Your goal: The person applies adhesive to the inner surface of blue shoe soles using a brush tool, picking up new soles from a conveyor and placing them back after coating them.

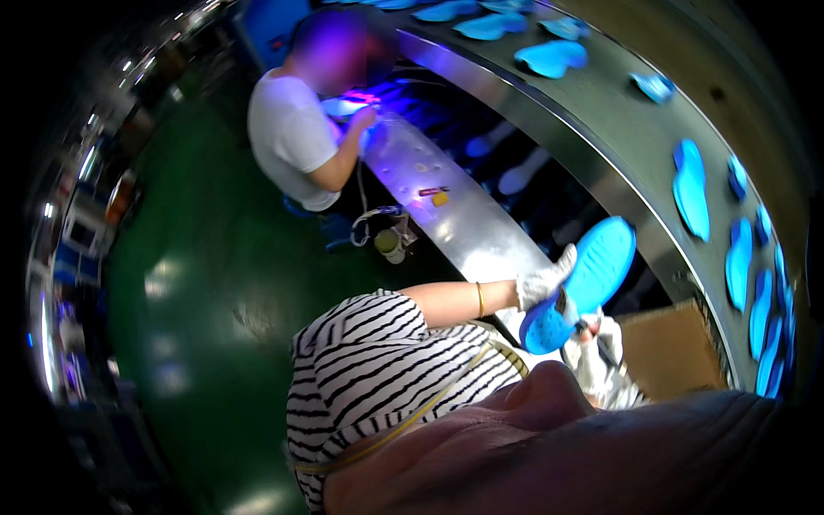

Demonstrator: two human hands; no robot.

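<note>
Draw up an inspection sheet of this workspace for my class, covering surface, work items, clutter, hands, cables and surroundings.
Surface: shiny metal bench, running beside the conveyor.
Work items: blue shoe held up; more blue shoe parts on the conveyor.
Clutter: small yellow block on the bench; open cardboard box near the conveyor.
Hands: left hand, gloved, grips the shoe; right hand, gloved, is at its lower end, grip unclear.
Cables: white cord near the co-worker.
Surroundings: green floor; co-worker in white shirt.
</note>
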